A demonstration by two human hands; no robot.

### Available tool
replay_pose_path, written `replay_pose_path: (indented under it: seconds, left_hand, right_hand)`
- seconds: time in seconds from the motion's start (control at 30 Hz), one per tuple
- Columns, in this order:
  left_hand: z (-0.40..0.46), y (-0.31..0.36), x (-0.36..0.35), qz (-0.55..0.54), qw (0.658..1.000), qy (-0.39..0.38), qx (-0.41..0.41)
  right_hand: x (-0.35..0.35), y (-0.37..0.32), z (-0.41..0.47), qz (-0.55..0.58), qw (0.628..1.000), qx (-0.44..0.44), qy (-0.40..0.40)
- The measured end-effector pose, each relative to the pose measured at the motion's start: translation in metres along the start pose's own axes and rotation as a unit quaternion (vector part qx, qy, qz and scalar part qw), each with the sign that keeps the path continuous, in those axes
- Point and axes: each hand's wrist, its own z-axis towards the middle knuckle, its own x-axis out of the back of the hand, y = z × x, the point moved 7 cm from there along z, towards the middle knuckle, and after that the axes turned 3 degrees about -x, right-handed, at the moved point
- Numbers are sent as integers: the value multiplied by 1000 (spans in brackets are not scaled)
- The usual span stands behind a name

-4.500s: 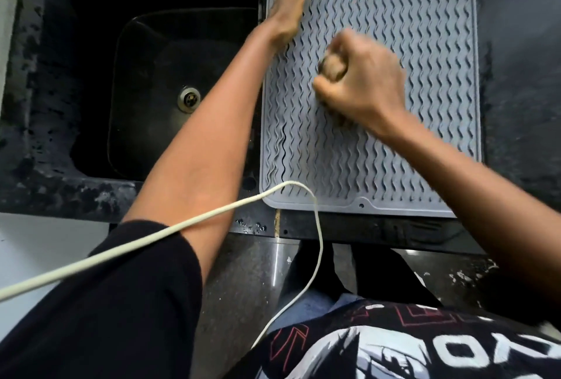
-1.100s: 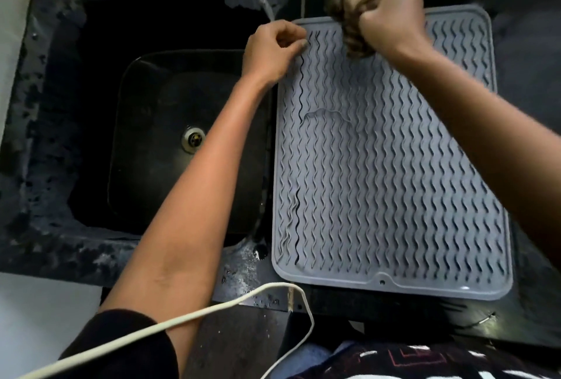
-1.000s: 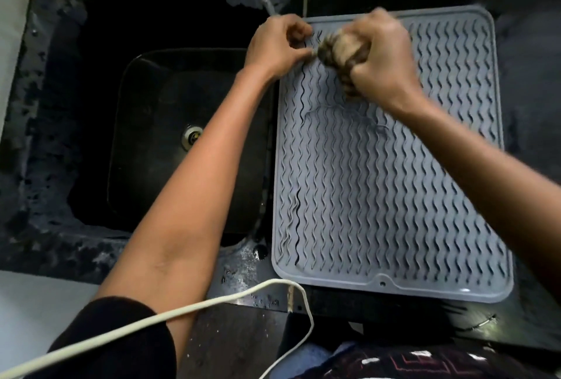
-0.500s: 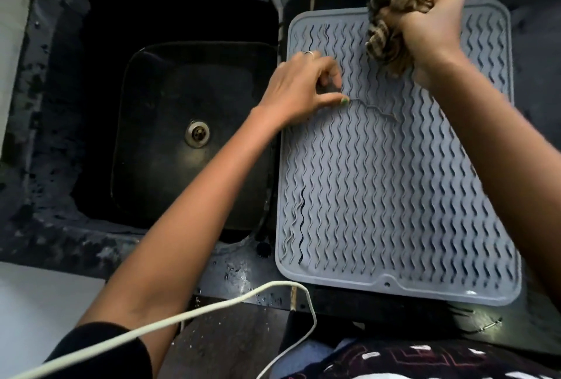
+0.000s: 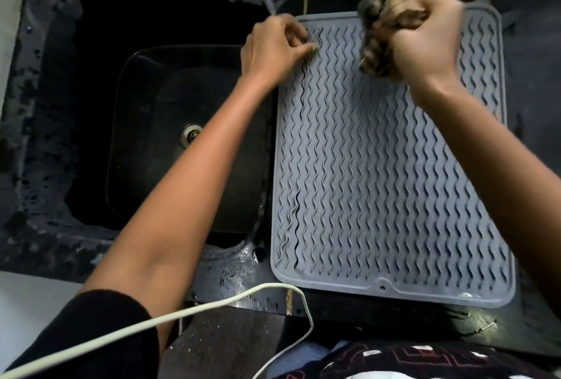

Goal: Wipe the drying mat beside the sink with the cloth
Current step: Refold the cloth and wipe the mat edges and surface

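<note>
Two hands: both work at the far end of the grey ribbed silicone drying mat.
Right hand: fingers curled tight round a bunched brown-and-tan cloth, which sticks out to the left of the fist, blurred, over the mat's far edge.
Left hand: fingers bent, thumb and fingertip meeting at a wavy rib by the mat's far left corner; whether they pinch the rib or only press it cannot be told.
Drying mat: lies flat on the dark speckled stone counter, its long left edge just beside the black rectangular sink.
Edges: raised rim all round, with a small tab and hole at the near edge; the near edge sits close to the counter's front.
Open room: the middle and near half of the mat lie uncovered.
Around: a steel drain in the sink floor; water drops on the counter near the mat's near left corner.
In the way: a cream cable loops across the left forearm and the counter's front edge, clear of the mat.
</note>
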Motion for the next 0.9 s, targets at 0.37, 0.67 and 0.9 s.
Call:
replay_pose_path:
  seconds: [0.37, 0.67, 0.9]
  left_hand:
    - [43, -2, -8, -41, 991, -123, 45]
    - [41, 10, -6, -16, 983, -163, 79]
    - [40, 11, -4, 17, 983, -169, 73]
  right_hand:
    - [-103, -11, -34, -419, 863, 241, -149]
    - [-78, -7, -146, -339, 823, 260, -376]
    - [-122, -22, -28, -427, 838, 307, -147]
